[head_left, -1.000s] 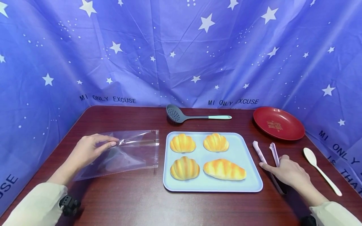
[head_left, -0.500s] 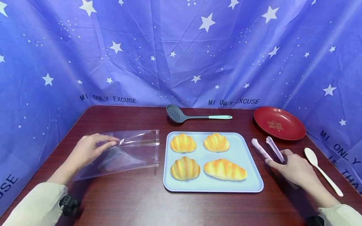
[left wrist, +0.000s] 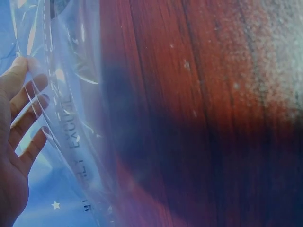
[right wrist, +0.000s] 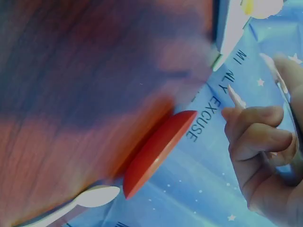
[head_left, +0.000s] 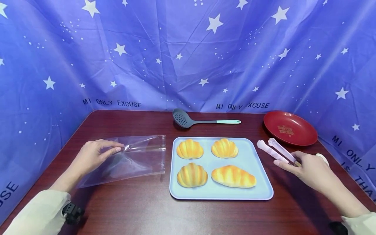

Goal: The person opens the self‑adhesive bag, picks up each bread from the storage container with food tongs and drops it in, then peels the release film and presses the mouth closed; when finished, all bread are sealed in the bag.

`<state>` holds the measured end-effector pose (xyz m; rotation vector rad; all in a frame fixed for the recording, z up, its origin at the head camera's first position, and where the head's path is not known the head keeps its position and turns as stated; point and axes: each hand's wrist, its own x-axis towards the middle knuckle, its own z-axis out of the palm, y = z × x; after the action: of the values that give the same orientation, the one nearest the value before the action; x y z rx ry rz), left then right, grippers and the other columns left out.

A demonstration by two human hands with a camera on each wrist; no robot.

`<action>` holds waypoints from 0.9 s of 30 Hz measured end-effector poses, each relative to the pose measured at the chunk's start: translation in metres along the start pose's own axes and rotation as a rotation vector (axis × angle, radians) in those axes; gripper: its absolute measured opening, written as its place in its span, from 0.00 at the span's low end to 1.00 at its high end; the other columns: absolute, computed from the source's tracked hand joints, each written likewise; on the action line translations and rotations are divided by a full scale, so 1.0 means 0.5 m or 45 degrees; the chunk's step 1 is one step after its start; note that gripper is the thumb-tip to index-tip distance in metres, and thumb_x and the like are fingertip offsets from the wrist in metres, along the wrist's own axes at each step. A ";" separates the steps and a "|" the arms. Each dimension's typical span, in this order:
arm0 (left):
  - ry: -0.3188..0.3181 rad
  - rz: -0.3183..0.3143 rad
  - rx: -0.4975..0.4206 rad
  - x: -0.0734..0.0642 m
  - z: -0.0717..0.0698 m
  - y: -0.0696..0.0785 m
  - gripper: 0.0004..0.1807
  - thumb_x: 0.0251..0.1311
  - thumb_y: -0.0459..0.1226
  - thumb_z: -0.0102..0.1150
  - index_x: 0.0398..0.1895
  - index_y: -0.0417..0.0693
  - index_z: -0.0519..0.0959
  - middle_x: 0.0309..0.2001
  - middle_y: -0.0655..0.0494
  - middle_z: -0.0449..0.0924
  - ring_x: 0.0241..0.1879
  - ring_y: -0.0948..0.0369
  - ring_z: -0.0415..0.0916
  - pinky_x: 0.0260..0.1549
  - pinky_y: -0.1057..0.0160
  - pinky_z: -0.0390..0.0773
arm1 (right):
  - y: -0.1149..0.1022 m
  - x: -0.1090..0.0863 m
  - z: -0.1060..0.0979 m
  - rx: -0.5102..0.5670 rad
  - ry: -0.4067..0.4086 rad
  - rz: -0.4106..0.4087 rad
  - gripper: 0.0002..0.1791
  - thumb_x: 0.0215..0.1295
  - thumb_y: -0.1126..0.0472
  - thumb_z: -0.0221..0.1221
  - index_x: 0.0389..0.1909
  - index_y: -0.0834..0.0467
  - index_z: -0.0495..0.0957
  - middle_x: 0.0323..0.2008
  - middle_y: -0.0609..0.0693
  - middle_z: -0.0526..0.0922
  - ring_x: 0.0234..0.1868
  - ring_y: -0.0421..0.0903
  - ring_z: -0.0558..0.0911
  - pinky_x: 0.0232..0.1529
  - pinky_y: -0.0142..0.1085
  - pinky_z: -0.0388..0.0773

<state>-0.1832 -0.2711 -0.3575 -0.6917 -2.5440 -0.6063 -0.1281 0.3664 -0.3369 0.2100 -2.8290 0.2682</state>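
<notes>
At the left, my left hand (head_left: 94, 156) pinches the upper layer of a clear plastic bag (head_left: 138, 163) between thumb and fingertips. The bag's opening faces right, towards the tray. In the left wrist view the thumb and forefinger meet on the film, with the other fingers (left wrist: 32, 106) spread behind it. My right hand (head_left: 311, 171) grips a pair of pale pink tongs (head_left: 274, 151), whose paw-shaped tips point away to the left, slightly apart. Curled fingers (right wrist: 262, 137) wrap the tongs' arms in the right wrist view; the hand hides their rear end.
A light blue tray (head_left: 220, 194) holds several bread rolls, one of them a longer loaf (head_left: 233, 176). Behind it lies a slotted skimmer (head_left: 182, 118). A red plate (head_left: 293, 130) stands at the back right. A white spoon (right wrist: 98, 196) lies beside the right hand, mostly hidden in the head view.
My right hand has picked up the tongs and shifted right and back, their tips swinging left and drawing closer together. It now covers most of the spoon. The left hand stays in place on the bag.
</notes>
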 end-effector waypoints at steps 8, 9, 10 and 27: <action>0.012 0.007 0.004 -0.003 0.002 -0.003 0.11 0.54 0.33 0.75 0.41 0.55 0.91 0.39 0.54 0.89 0.41 0.50 0.86 0.39 0.45 0.80 | -0.005 0.013 -0.027 0.085 -0.012 -0.124 0.21 0.50 0.43 0.77 0.36 0.54 0.85 0.17 0.37 0.68 0.21 0.37 0.67 0.23 0.33 0.62; 0.014 0.009 0.006 -0.003 0.002 -0.003 0.11 0.54 0.33 0.75 0.40 0.55 0.91 0.39 0.53 0.89 0.41 0.50 0.86 0.40 0.46 0.80 | -0.006 0.015 -0.028 0.095 -0.012 -0.149 0.21 0.49 0.44 0.77 0.37 0.54 0.86 0.18 0.36 0.70 0.22 0.35 0.67 0.23 0.33 0.63; 0.016 0.011 0.007 -0.003 0.002 -0.003 0.11 0.54 0.33 0.75 0.40 0.56 0.91 0.39 0.53 0.89 0.42 0.50 0.86 0.40 0.46 0.80 | -0.007 0.017 -0.031 0.105 -0.008 -0.171 0.21 0.48 0.44 0.78 0.37 0.54 0.86 0.19 0.36 0.70 0.22 0.34 0.67 0.23 0.33 0.63; -0.016 -0.022 -0.017 -0.004 0.004 0.002 0.10 0.55 0.33 0.75 0.40 0.53 0.91 0.38 0.53 0.89 0.43 0.48 0.86 0.40 0.44 0.81 | -0.048 0.024 -0.026 0.141 -0.060 -0.486 0.31 0.41 0.42 0.80 0.46 0.53 0.87 0.28 0.32 0.74 0.25 0.27 0.68 0.23 0.28 0.66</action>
<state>-0.1816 -0.2698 -0.3596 -0.6806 -2.5626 -0.6271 -0.1317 0.3445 -0.3172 0.7773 -2.7463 0.3364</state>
